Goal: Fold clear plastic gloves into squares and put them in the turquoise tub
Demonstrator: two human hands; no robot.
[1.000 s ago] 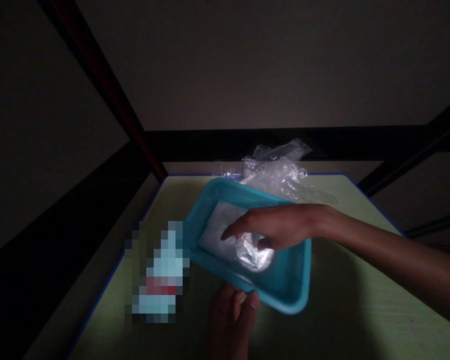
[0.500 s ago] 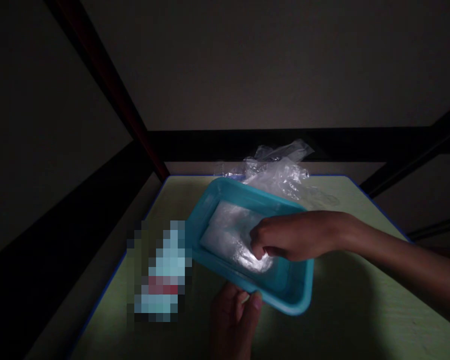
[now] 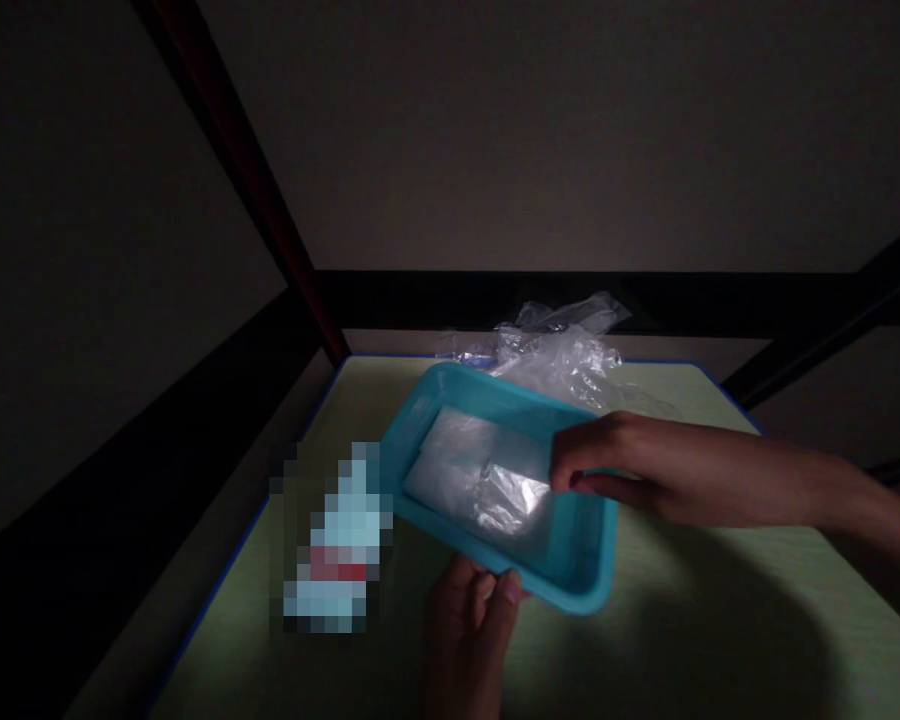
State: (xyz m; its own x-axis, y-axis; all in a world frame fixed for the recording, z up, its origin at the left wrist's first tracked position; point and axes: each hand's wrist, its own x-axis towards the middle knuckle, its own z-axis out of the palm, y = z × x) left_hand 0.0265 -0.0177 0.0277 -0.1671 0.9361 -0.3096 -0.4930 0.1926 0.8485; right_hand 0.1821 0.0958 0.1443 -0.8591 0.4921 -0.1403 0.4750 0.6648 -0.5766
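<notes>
A blue plastic tray (image 3: 577,590) with raised sides is tilted above the table. My left hand (image 3: 474,610) is closed on its near rim, thumb on top and fingers underneath. Inside the tray lies a folded clear plastic bag (image 3: 450,460), with a shiny crumpled part toward its right side. My right hand (image 3: 600,455) reaches in from the right over the tray, with its fingers curled together by the bag's right edge. Whether the fingertips pinch any of the plastic is hidden.
Crumpled clear plastic bags (image 3: 562,360) lie at the table's back edge, against the dark wall. A pixelated light-blue item with a red band (image 3: 341,540) is on the table (image 3: 667,640) left of the tray. The table has a blue edge.
My right hand has moved right and slightly up, off the middle of the plastic bag toward its right edge. More of the bag shows. My left hand still holds the tray.
</notes>
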